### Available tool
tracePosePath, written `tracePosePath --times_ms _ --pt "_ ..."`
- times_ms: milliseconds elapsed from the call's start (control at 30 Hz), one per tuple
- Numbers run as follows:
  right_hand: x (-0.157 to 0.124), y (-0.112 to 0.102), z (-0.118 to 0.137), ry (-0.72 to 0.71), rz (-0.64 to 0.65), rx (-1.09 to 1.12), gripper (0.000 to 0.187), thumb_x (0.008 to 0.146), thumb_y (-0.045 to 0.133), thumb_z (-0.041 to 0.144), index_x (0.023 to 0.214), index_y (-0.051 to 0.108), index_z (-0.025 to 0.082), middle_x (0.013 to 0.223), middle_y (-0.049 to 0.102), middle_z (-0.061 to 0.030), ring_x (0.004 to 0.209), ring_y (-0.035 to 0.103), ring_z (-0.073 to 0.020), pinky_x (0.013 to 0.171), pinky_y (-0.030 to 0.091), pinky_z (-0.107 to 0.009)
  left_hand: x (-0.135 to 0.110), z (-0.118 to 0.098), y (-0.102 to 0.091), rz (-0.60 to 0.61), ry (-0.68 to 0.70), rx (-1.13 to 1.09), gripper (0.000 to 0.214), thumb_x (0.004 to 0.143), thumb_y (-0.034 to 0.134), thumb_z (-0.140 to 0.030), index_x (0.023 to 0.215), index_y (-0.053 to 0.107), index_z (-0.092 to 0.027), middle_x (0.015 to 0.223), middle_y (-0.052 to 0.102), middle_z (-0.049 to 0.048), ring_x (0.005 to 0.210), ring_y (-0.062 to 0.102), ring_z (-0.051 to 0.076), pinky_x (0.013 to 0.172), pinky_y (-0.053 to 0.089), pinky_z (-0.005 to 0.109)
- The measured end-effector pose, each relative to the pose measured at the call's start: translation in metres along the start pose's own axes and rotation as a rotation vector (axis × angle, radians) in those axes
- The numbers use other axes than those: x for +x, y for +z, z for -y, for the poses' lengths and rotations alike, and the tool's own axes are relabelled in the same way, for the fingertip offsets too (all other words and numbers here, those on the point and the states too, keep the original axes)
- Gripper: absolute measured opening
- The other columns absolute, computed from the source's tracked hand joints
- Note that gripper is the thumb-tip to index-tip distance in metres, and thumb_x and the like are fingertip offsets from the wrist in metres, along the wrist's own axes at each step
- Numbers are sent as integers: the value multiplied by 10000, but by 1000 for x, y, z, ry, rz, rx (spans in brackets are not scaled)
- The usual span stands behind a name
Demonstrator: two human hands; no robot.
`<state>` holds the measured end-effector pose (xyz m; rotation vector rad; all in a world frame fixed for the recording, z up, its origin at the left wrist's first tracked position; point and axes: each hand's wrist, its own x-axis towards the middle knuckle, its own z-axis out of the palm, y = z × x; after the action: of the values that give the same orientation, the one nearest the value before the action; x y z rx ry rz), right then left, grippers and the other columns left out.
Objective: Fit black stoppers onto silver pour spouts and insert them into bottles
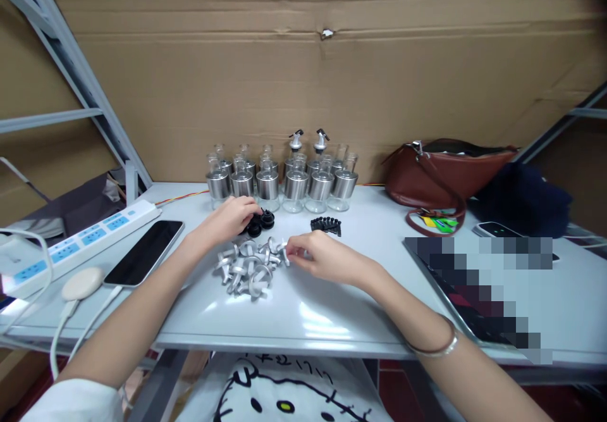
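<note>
The right hand (315, 254) has its grip pinched at a silver-grey piece (285, 253) on the right edge of a loose pile of similar grey parts (244, 273); the piece's long axis looks roughly upright, though the fingertips hide some of it. Beyond and to the left of that grip lie the round black parts (255, 227), nearer the left hand (231, 219), whose fingers reach over them; whether they grasp one I cannot tell. Small black levers (326, 224) sit just beyond the right hand, and farther back on the counter (327, 308) stand steel-banded bottles (296, 186).
</note>
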<state>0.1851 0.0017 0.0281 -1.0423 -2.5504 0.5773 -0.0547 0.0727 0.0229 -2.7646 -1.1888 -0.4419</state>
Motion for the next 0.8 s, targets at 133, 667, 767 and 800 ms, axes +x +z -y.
tracePosePath --times_ms 133,667,767,800 --pt "0 -1 1 6 27 17 170 811 510 84 834 667 146 760 694 -51 664 603 -138 634 432 -254 1 -1 0 -7 17 -21 289 825 418 -43 966 641 -161 932 651 81 860 618 205 755 453 318" --pt "1 -15 -14 -42 -356 -114 179 872 449 158 998 575 172 712 664 -28 602 586 -138 594 423 -248 108 -14 -60 -408 -226 -350 485 798 555 -138 1252 389 -105 1109 610 143 951 602 188 842 473 312" --pt "0 -16 -12 -64 -398 -103 271 884 442 177 1150 491 173 742 678 -27 646 612 -147 608 441 -250 154 -10 -51 -277 -288 -391 689 786 557 -106 1379 206 -84 1265 517 232 1101 562 247 926 437 363" --pt "0 -17 -11 -70 -409 -103 286 887 440 185 1171 473 170 752 681 -30 654 616 -149 612 445 -253 165 -9 -46 -245 -308 -389 739 780 562 -96 1400 161 -81 1304 485 255 1157 534 268 952 418 375"
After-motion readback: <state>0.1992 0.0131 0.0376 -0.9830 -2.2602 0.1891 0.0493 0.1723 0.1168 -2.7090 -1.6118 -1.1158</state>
